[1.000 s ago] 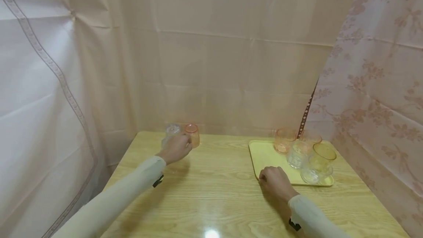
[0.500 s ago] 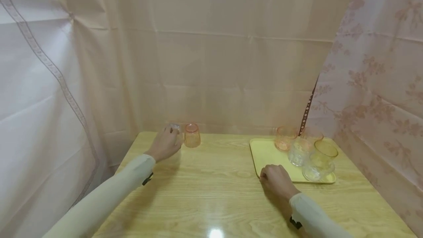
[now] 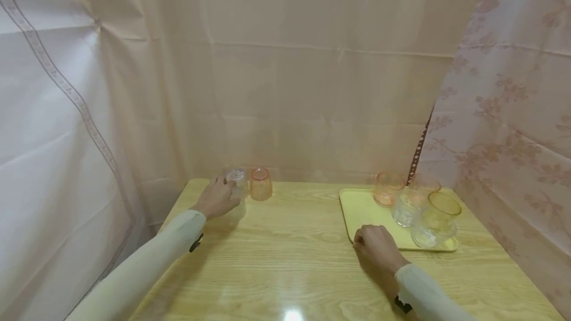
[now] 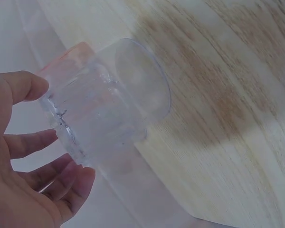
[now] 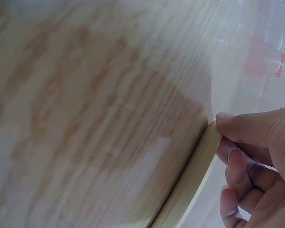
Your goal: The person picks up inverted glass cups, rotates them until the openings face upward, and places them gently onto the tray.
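My left hand (image 3: pixel 216 198) is at the back left of the table. Its thumb and curled fingers hold an upturned clear glass (image 4: pixel 95 114) near the base. Behind it, a second clear glass (image 3: pixel 236 176) overlaps the first. An orange-tinted glass (image 3: pixel 260 185) stands upside down just to their right. At the yellow tray (image 3: pixel 363 207), my right hand (image 3: pixel 378 246) pinches the front left corner between thumb and fingers, as the right wrist view also shows. Some of its fingers are curled beneath.
On the tray's right side stand two orange glasses (image 3: pixel 388 192), a clear glass (image 3: pixel 405 210), another clear one (image 3: pixel 426 237) and an amber glass (image 3: pixel 443 207), overlapping in view. Beige cloth (image 3: pixel 312 113) hangs behind the wooden table (image 3: pixel 276 246); floral cloth (image 3: pixel 513 152) hangs at right.
My left hand has moved left from in front of the orange glass to the clear glasses. The right hand stays at the tray corner.
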Motion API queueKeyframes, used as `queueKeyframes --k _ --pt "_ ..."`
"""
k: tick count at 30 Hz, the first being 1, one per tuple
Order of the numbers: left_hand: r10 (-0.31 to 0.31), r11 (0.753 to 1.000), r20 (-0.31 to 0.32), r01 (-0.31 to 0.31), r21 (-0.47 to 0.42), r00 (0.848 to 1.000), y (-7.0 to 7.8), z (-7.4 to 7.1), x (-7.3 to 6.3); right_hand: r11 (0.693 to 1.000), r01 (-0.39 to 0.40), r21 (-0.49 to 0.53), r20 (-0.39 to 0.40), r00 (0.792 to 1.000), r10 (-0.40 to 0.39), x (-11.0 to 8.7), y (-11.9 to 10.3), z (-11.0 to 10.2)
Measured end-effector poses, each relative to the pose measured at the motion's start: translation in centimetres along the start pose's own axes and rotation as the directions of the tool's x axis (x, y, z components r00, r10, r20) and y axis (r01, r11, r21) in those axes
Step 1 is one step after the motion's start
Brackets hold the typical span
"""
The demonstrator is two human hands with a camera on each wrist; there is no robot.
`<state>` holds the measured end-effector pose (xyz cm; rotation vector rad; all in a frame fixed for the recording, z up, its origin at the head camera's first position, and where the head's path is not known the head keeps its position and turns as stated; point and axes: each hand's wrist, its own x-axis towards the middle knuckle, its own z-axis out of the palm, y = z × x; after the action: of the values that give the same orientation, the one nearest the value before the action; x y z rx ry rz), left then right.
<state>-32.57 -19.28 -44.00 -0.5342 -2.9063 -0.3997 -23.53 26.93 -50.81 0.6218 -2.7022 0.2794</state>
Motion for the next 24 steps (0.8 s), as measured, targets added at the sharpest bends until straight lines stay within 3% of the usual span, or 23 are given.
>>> queueKeyframes --k 8,13,17,24 --pt "-0.01 1.0 0.029 0.01 -0.007 1.0 -0.4 -0.2 0.3 0.999 -0.014 0.032 0.031 0.999 0.013 0.2 0.1 -0.3" --pt "-0.028 0.997 0.049 0.031 -0.069 0.998 -0.3 -0.3 0.5 0.999 -0.029 0.021 0.069 0.997 0.027 0.0 0.5 -0.6" --pt "-0.03 0.993 0.065 0.037 -0.111 0.997 -0.2 -0.3 0.9 0.999 -0.03 0.018 0.057 0.998 0.028 0.1 0.8 -0.8" --pt "-0.029 0.997 0.067 0.034 -0.067 0.997 -0.9 -0.4 1.3 0.997 -0.018 0.079 0.08 0.997 0.011 0.5 0.3 -0.4"
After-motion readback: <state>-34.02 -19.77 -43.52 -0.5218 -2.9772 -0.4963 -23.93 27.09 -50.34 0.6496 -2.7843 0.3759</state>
